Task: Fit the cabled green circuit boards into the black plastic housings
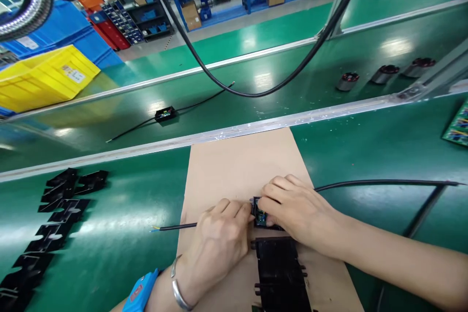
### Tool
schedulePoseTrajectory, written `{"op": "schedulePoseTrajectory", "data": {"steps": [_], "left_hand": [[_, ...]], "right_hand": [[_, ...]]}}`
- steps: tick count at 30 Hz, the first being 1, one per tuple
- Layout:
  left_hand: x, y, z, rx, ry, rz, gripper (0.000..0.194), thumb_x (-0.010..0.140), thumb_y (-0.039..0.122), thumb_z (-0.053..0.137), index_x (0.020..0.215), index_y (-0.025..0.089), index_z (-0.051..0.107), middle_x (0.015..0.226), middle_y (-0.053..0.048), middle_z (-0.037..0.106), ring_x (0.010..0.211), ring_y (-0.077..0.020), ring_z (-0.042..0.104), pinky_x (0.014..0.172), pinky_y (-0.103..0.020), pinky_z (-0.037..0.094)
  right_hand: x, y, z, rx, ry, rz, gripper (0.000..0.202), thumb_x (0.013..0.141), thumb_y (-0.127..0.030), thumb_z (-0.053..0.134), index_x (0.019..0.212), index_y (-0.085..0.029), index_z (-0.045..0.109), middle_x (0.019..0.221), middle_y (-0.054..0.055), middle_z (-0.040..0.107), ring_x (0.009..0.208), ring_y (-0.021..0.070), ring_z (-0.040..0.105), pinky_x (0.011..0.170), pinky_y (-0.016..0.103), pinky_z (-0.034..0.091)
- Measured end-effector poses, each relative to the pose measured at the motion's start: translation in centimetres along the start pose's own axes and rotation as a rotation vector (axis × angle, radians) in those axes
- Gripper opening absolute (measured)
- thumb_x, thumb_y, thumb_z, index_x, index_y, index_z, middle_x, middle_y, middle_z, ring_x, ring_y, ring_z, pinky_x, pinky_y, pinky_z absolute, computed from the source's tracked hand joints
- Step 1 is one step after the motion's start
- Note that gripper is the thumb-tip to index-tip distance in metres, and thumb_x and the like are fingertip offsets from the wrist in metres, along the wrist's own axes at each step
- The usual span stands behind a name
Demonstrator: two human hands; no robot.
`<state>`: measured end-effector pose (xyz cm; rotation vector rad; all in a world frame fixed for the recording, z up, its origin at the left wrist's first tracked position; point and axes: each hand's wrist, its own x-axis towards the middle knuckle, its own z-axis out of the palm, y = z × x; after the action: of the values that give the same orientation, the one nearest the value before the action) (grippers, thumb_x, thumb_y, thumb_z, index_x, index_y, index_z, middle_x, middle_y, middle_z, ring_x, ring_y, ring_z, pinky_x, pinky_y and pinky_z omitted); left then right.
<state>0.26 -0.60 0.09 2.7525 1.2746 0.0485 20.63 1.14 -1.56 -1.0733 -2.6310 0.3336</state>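
Note:
A small black housing (260,215) with a circuit board inside lies on a cardboard sheet (243,163). My left hand (226,229) is closed at the housing's left end, fingers pressed together beside a black cable (179,226) with stripped coloured wire ends. Over the right part of the housing, my right hand (292,204) has its fingers curled onto the edge and board. Another black cable (365,183) runs right from behind my right hand. Just below sit black plastic housings (280,273) in a row on the cardboard.
Several black plastic parts (47,236) lie at the left on the green table. Beyond the metal rail (237,131) are a wired black box (165,114) and three metal cylinders (347,81). A black cable (204,66) hangs overhead; a yellow bin (47,78) stands upper left.

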Motion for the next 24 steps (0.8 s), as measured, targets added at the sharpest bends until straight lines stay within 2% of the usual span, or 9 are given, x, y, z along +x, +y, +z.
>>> {"op": "schedulePoseTrajectory", "data": {"steps": [5, 9, 13, 16, 18, 21, 24], "left_hand": [[0.4, 0.7, -0.4, 0.287, -0.117, 0.095, 0.016, 0.081, 0.004, 0.053, 0.092, 0.013, 0.062, 0.076, -0.004, 0.059, 0.065, -0.0219, 0.055, 0.053, -0.035, 0.052], [0.4, 2.3, -0.2, 0.562, -0.142, 0.163, 0.022, 0.081, 0.004, 0.047, 0.095, 0.006, 0.064, 0.077, -0.01, 0.06, 0.062, -0.0218, 0.053, 0.049, -0.032, 0.048], [0.0, 2.9, 0.8, 0.62, -0.178, 0.172, 0.026, 0.082, 0.005, 0.043, 0.095, 0.007, 0.065, 0.084, -0.014, 0.061, 0.073, -0.0244, 0.056, 0.062, -0.036, 0.052], [-0.5, 2.1, 1.3, 0.505, -0.141, 0.134, 0.031, 0.081, 0.002, 0.042, 0.102, 0.007, 0.064, 0.091, -0.014, 0.061, 0.079, -0.0253, 0.057, 0.069, -0.039, 0.054], [-0.7, 1.2, 1.0, 0.317, -0.105, 0.064, 0.037, 0.08, 0.001, 0.043, 0.114, 0.007, 0.059, 0.095, -0.012, 0.06, 0.081, -0.0238, 0.056, 0.072, -0.038, 0.054], [-0.6, 0.0, -0.4, -0.001, -0.015, -0.038, 0.041, 0.083, 0.004, 0.043, 0.123, 0.009, 0.052, 0.101, -0.011, 0.058, 0.089, -0.0228, 0.056, 0.079, -0.038, 0.053], [-0.1, -0.3, -2.0, -0.232, 0.043, -0.005, 0.032, 0.088, 0.012, 0.045, 0.118, 0.014, 0.054, 0.11, -0.011, 0.055, 0.1, -0.0236, 0.052, 0.088, -0.041, 0.05]], "right_hand": [[-0.5, 0.8, -0.1, 0.09, 0.009, -0.164, 0.017, 0.096, -0.017, 0.048, 0.082, -0.018, 0.057, 0.08, -0.001, 0.062, 0.086, 0.0172, 0.047, 0.072, 0.034, 0.029], [-0.1, 0.3, -0.9, -0.003, -0.056, -0.258, 0.015, 0.09, -0.016, 0.056, 0.075, -0.016, 0.057, 0.08, 0.002, 0.062, 0.086, 0.0188, 0.046, 0.068, 0.035, 0.028], [1.0, -1.1, -1.7, -0.084, -0.116, -0.292, 0.008, 0.082, -0.017, 0.063, 0.074, -0.017, 0.06, 0.08, 0.003, 0.06, 0.085, 0.0198, 0.046, 0.066, 0.036, 0.028], [1.3, -1.5, -1.8, -0.13, -0.147, -0.287, 0.005, 0.079, -0.017, 0.065, 0.075, -0.017, 0.062, 0.08, 0.004, 0.061, 0.085, 0.0202, 0.047, 0.066, 0.036, 0.03], [0.9, -1.1, -1.9, -0.117, -0.148, -0.261, 0.004, 0.081, -0.017, 0.064, 0.077, -0.018, 0.064, 0.082, 0.004, 0.063, 0.084, 0.0201, 0.048, 0.066, 0.035, 0.032], [-0.4, -0.2, -2.4, -0.001, -0.056, -0.208, 0.018, 0.087, -0.011, 0.053, 0.092, -0.019, 0.067, 0.101, 0.006, 0.065, 0.09, 0.0197, 0.049, 0.073, 0.034, 0.038], [-2.1, 0.5, -3.6, 0.154, 0.074, -0.088, 0.029, 0.091, -0.009, 0.045, 0.111, -0.02, 0.063, 0.113, 0.008, 0.062, 0.098, 0.0194, 0.05, 0.085, 0.036, 0.042]]}}
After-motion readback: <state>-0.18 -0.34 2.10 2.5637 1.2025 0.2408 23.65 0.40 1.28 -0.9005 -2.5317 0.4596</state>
